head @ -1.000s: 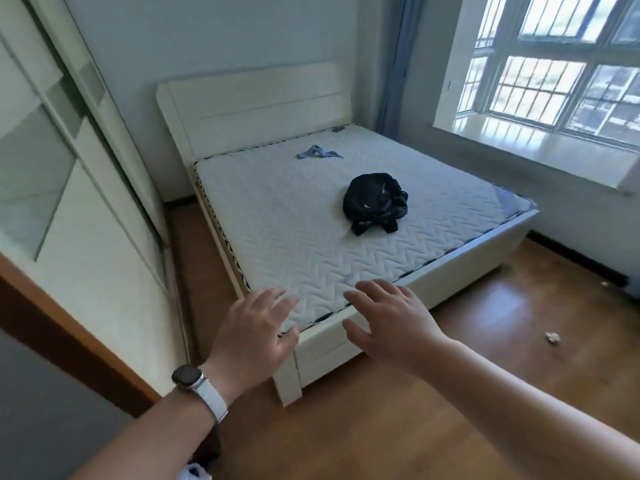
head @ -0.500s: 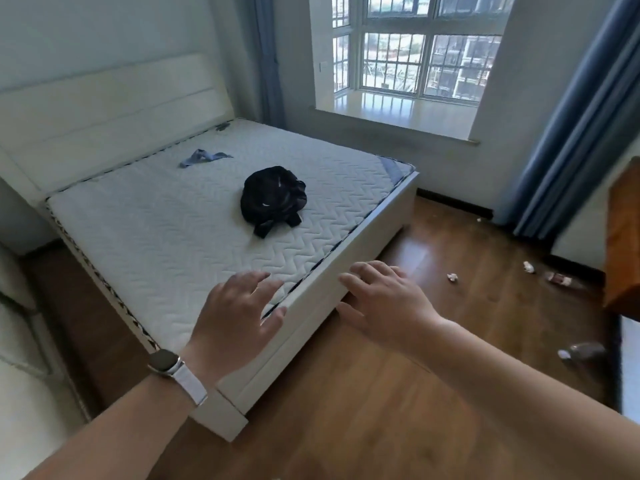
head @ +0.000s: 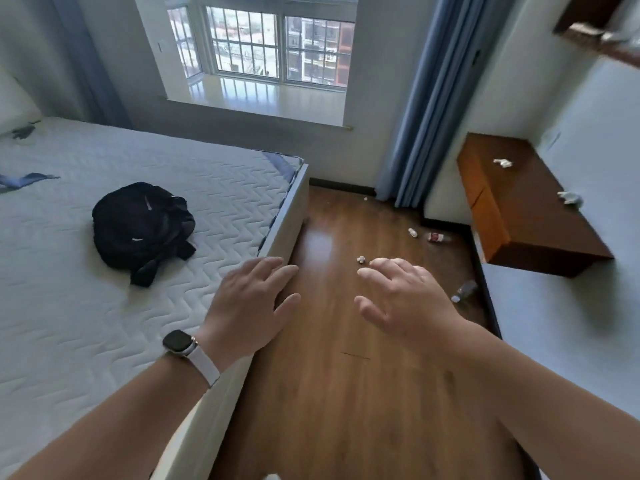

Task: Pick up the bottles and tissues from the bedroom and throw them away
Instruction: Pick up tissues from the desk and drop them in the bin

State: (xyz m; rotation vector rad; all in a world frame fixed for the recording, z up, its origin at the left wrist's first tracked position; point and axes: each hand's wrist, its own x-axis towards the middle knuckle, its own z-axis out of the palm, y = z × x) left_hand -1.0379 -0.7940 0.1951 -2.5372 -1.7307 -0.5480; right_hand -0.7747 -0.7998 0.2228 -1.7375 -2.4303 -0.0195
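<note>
Though spread and empty, left hand (head: 249, 303) and right hand (head: 405, 303) — red-labelled bottle (head: 437, 237), clear bottle (head: 465, 291) beyond, contents unclear.

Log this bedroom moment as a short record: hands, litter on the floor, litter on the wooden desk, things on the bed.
left hand: open, empty, watch on wrist
right hand: open, empty
floor bottles: red-labelled bottle beside the desk; clear bottle at the foot of the right wall
floor tissues: first floor tissue just beyond the right hand; second floor tissue left of the red-labelled bottle
wooden desk: back desk tissue, front desk tissue
bed: black bag, blue cloth
</note>
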